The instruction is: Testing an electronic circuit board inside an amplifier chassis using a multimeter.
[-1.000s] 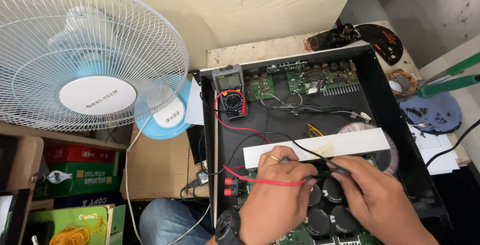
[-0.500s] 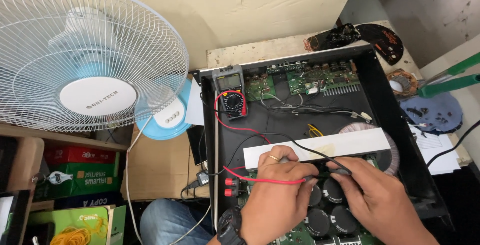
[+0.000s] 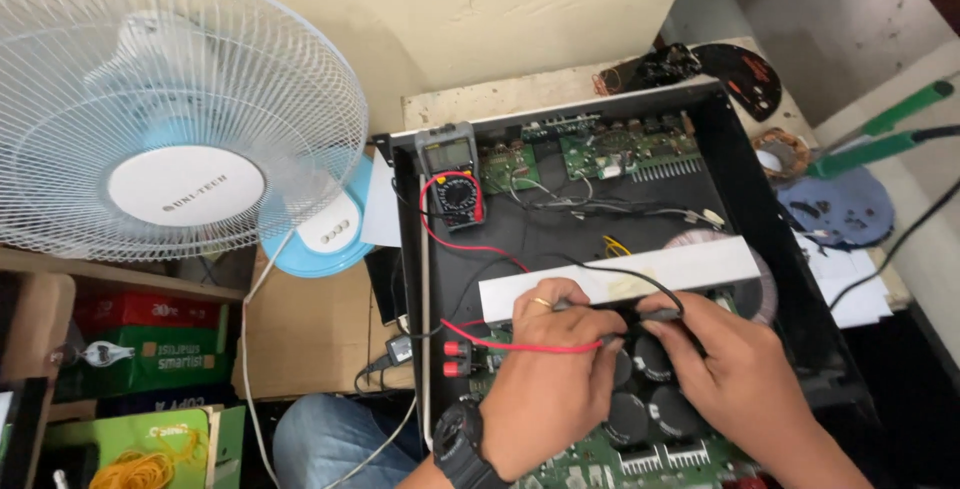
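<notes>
An open black amplifier chassis lies in front of me, with green circuit boards at its far end and large black capacitors near me. My left hand, with a ring and a black wristwatch, pinches the red probe of a multimeter. My right hand holds the black probe. Both tips point at the board beside the capacitors. The red-and-grey multimeter rests inside the chassis at its far left corner, and red and black leads run from it to my hands.
A white bar crosses the chassis just beyond my hands, over a toroidal transformer. A white and blue table fan stands at the left above cardboard and coloured boxes. Green-handled tools, a copper coil and papers lie at the right.
</notes>
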